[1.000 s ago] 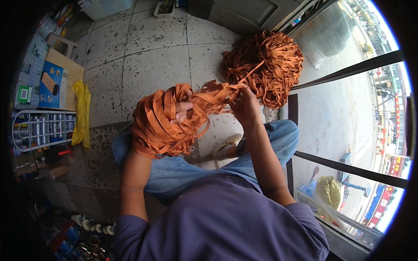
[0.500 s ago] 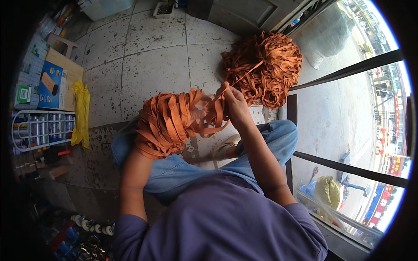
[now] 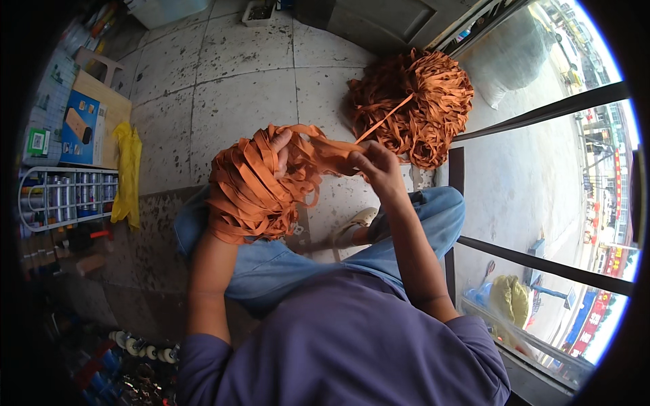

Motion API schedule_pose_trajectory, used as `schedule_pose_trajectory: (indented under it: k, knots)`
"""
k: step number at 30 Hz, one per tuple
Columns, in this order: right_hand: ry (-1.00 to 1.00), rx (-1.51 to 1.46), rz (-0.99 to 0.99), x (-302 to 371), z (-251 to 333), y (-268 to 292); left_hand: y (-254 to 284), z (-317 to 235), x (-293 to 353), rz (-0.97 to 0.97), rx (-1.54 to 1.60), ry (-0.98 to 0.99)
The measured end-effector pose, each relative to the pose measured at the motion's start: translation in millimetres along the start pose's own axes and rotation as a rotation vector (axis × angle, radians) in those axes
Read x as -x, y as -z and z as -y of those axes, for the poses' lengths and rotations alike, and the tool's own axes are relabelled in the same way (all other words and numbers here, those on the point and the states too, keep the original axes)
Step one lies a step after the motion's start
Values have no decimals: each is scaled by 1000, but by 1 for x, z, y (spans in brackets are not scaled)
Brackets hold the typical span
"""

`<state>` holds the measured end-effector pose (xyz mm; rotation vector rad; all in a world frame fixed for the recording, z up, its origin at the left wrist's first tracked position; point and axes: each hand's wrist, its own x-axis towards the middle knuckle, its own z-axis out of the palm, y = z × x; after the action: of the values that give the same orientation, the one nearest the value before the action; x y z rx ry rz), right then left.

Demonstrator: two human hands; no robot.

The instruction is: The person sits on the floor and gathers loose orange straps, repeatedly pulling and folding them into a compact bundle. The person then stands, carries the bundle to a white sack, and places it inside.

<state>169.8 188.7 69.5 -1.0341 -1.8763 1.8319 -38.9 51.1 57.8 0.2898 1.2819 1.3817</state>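
Note:
A thick coil of flat orange strap point(image 3: 244, 193) is wound round my left forearm and hand. Part of my left hand point(image 3: 280, 150) shows among the loops, with a digit pressing along the strap; most of its fingers are buried. My right hand point(image 3: 380, 168) is closed on several strands, which stretch slack between the two hands. From there a single taut length of strap runs up to a big heap of the same orange strap point(image 3: 423, 101) on the floor, ahead and to the right.
Glass panels with dark frames point(image 3: 535, 264) stand close on my right. To the left are a white wire rack point(image 3: 68, 196) of cans, a yellow plastic bag point(image 3: 126, 176) and a blue box point(image 3: 81, 128). A grey cabinet point(image 3: 379, 24) stands beyond, on the tiled floor point(image 3: 244, 101).
My right hand has moved slightly right and down. The strands between my hands have stretched out, and my left hand's digit has moved up and left among the loops.

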Motion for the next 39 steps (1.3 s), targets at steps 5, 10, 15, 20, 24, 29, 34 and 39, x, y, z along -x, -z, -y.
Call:
schedule_pose_trajectory:
  k: [5,10,15,20,24,29,34,39]
  knots:
    - [293,-730,-38,10,16,34,3,1,2,9,56,-98]
    - [502,-232,-478,3,8,65,17,13,-5,104,-97,-256]
    - [560,581,-125,8,16,78,29,8,-11,-22,-178,-302]
    - [420,-335,-806,8,18,106,43,13,-22,-175,-163,-165]
    - [494,-210,-901,15,7,159,60,14,-31,-111,-128,-205]
    - [323,207,-773,38,19,185,44,-28,-6,308,317,-235]
    - [554,-168,-1591,80,7,282,54,-39,9,476,321,-287]
    - [624,950,-991,27,24,127,-5,-52,42,392,44,-154]
